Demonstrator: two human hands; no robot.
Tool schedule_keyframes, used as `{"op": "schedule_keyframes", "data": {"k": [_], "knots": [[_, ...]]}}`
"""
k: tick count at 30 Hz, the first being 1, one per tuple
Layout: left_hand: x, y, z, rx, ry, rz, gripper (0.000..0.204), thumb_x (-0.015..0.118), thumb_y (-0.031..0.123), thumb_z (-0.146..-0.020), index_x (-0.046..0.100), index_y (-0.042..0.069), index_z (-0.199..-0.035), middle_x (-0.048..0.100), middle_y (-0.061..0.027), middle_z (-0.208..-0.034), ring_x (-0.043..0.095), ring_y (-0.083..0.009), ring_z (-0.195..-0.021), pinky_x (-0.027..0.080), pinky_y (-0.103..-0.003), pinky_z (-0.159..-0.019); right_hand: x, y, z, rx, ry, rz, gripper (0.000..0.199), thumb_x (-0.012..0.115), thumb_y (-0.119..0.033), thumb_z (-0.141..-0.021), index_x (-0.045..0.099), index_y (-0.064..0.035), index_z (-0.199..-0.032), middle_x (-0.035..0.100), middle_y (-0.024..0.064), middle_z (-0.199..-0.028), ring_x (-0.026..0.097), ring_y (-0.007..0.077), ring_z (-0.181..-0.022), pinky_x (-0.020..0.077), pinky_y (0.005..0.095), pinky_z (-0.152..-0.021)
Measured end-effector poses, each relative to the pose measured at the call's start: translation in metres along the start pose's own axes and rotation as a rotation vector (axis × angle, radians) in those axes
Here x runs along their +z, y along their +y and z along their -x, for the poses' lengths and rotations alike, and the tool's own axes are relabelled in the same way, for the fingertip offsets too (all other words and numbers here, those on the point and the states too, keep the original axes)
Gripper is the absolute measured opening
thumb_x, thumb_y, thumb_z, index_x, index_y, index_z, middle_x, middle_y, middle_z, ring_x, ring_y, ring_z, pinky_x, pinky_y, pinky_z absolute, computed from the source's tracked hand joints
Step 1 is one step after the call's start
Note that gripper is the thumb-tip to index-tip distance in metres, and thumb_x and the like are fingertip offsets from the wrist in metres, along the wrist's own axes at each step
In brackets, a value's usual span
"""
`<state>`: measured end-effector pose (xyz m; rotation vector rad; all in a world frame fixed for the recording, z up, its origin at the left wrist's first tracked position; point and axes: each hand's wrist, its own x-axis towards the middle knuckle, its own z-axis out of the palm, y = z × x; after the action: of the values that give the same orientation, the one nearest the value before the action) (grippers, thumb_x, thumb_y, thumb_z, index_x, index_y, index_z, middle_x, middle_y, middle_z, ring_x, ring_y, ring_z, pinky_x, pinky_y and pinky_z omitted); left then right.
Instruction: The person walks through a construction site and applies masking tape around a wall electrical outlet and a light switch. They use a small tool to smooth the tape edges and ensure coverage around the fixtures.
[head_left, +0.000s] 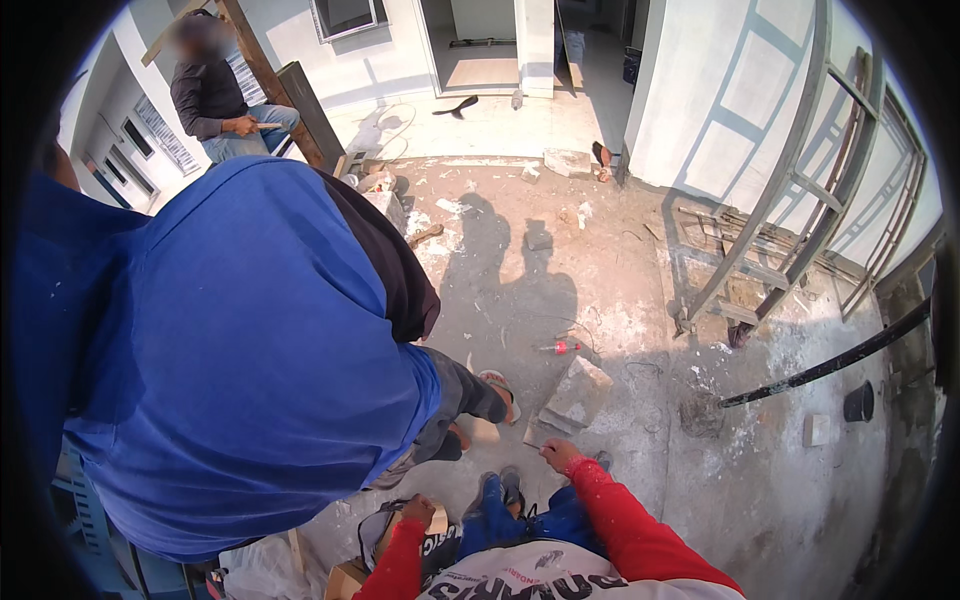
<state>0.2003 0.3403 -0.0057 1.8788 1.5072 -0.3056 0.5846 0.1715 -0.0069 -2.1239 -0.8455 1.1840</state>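
Observation:
My right hand (562, 456), in a red sleeve, is closed round a thin dark rod-like tool (534, 447) that points left; its exact kind is too small to make out. Just beyond it a pale rough block (577, 393) lies on the ground. My left hand (418, 510) is low beside my left leg, its fingers curled together, and whatever may be inside them is hidden. Next to that hand is a dark bag (375, 528) with lettering, partly covered by my arm.
A person in a blue shirt (250, 350) bends close on my left. Another person (225, 110) sits at the back left. A metal frame (790, 200) leans at right, near a black hose (830, 368) and a dark bucket (858, 402). A plastic bottle (562, 347) lies ahead.

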Motion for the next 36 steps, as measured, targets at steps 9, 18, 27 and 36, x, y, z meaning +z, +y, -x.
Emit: {"op": "schedule_keyframes", "data": {"k": [9, 18, 27, 36], "knots": [[0.028, 0.106, -0.073, -0.132, -0.452, -0.245, 0.024, 0.071, 0.028, -0.078, 0.066, 0.008, -0.09, 0.071, -0.0155, -0.088, 0.07, -0.0333, -0.088, 0.054, -0.044, -0.08, -0.175, 0.317, 0.149, 1.076, 0.557, -0.406, 0.016, 0.06, -0.011, -0.087, 0.073, -0.0026, -0.09, 0.071, 0.0131, -0.071, 0.071, 0.0238, -0.062, 0.0578, 0.0377, -0.06], [0.089, 0.33, -0.107, 0.072, 0.13, 0.119, 0.018, 0.071, 0.019, -0.078, 0.065, 0.004, -0.087, 0.07, -0.0137, -0.081, 0.069, -0.0272, -0.075, 0.054, -0.041, -0.071, -0.344, 0.333, -0.024, 0.552, 0.444, -0.133, 0.017, 0.059, -0.012, -0.089, 0.071, -0.0001, -0.092, 0.073, 0.0152, -0.077, 0.071, 0.0236, -0.064, 0.0559, 0.0382, -0.059], [0.09, 0.522, -0.178, 0.149, 0.145, 0.347, 0.015, 0.066, 0.013, -0.083, 0.065, 0.004, -0.095, 0.069, -0.0126, -0.08, 0.069, -0.0258, -0.064, 0.057, -0.037, -0.061, -0.566, 0.248, -0.158, 0.353, 0.361, -0.329, 0.021, 0.052, -0.018, -0.095, 0.062, -0.0011, -0.102, 0.071, 0.0146, -0.077, 0.07, 0.0243, -0.059, 0.0558, 0.0366, -0.053], [0.121, 0.554, -0.29, -0.212, -0.181, 0.368, 0.02, 0.063, 0.02, -0.084, 0.067, 0.0, -0.085, 0.069, -0.0163, -0.079, 0.071, -0.0296, -0.086, 0.056, -0.053, -0.088, -0.552, 0.357, -0.169, 0.921, -0.488, 0.123, 0.021, 0.053, -0.021, -0.09, 0.065, -0.0056, -0.097, 0.064, 0.0082, -0.076, 0.059, 0.0187, -0.057, 0.0486, 0.0389, -0.048]]}}
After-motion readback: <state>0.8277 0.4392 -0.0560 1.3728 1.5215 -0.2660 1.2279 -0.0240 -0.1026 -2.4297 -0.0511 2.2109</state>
